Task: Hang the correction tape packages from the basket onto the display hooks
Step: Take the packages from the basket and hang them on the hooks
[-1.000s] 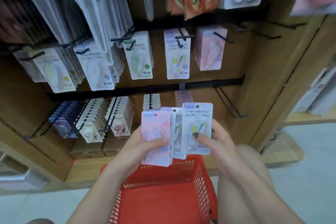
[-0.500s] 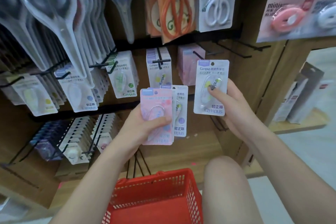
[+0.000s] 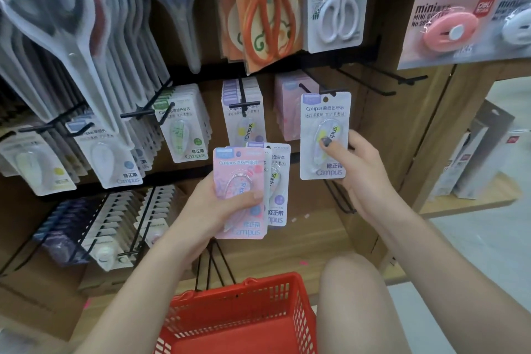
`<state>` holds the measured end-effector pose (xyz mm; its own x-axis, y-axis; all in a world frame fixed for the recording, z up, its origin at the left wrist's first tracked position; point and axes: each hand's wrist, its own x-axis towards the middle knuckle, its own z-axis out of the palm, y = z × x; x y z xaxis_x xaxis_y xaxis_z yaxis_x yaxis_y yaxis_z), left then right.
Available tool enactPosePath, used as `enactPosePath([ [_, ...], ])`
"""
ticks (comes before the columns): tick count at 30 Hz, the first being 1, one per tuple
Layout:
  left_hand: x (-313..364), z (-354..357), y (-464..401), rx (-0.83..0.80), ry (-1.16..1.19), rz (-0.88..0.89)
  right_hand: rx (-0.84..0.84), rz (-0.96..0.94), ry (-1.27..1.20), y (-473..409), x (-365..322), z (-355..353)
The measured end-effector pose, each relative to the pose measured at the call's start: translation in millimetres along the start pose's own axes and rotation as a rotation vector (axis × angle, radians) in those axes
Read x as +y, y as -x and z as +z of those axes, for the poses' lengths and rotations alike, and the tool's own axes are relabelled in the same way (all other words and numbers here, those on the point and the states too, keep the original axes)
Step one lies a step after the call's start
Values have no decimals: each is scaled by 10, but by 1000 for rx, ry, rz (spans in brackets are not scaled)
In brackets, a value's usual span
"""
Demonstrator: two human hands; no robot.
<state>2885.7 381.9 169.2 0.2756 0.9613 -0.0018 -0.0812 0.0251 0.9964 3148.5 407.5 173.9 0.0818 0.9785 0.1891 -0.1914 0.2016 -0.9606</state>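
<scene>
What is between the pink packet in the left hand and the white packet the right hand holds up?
In the head view, a second white packet tucked behind the pink packet in the left hand; then shelf, before the raised packet.

White correction tape package [image 3: 324,135] upright at centre right, top hole just beside a black hook tip [image 3: 329,92]. Pink package [image 3: 240,192] fronting a fanned stack, centre frame. Red basket [image 3: 244,313] below.

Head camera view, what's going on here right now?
A person is stocking a shop display. The right hand holds a white correction tape package up by a black display hook, not yet hung. The left hand grips a pink package with others behind it, above a red basket.
</scene>
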Motion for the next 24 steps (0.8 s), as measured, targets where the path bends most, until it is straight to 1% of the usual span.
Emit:
enactPosePath([
  [7,47,5,-61,3,-14,0,89,-12,-13,-17,127,32],
  [10,67,16,-79,-5,-23,3,129,18,-34,-92,167,104],
  [14,92,38,-106,-8,-34,6,177,155,-4,-442,160,212],
  [19,113,100,-171,38,-27,10,220,311,-10,-886,156,296],
  [22,115,143,-206,38,-13,9,215,365,-35,-948,201,311],
  [24,123,173,-225,18,-7,11,250,397,44,-866,262,289],
])
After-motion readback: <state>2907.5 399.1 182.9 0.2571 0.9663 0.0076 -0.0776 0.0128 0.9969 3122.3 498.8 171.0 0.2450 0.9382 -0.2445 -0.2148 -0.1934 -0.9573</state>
